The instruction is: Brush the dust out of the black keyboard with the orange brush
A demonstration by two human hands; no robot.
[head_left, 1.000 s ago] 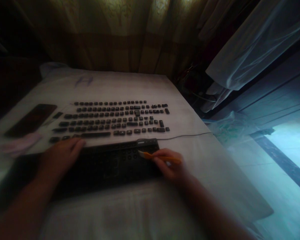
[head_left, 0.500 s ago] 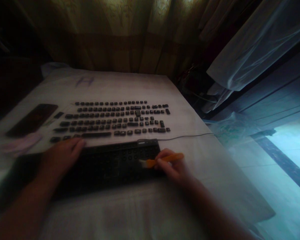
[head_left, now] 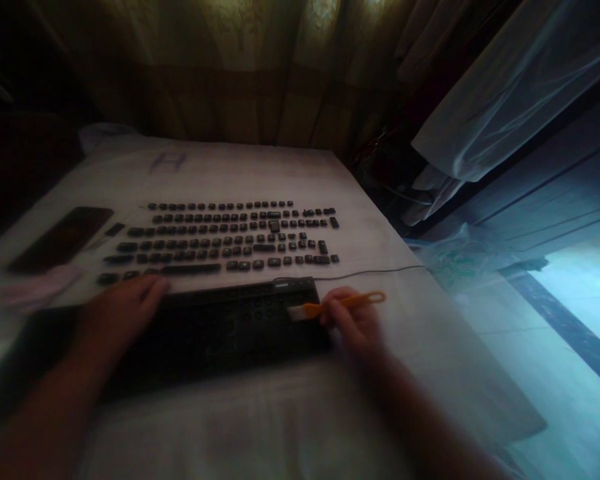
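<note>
A black keyboard base (head_left: pixel 195 340) without its keycaps lies across the near part of the table. My right hand (head_left: pixel 350 317) is closed on an orange brush (head_left: pixel 313 310), whose pale bristles are over the base's right part, near its upper edge. My left hand (head_left: pixel 125 300) rests on the upper left part of the base, its fingertips by the loose keys; it is dim and blurred, and whether it grips the base I cannot tell. Beyond the base, black keycaps (head_left: pixel 190 269) lie in several rows. A thin cable (head_left: pixel 370 271) runs right from the base's top edge.
A dark phone (head_left: pixel 63 237) and a pink cloth (head_left: pixel 43 287) lie at the left of the white-covered table (head_left: pixel 250 173). Near the phone is a small dark piece (head_left: pixel 115 230). Curtains hang behind. A clear plastic bag (head_left: pixel 453 257) is beyond the right edge.
My right hand has moved a little up and to the right with the brush, whose bristles are now nearer the base's top edge. My left hand has stayed almost in place.
</note>
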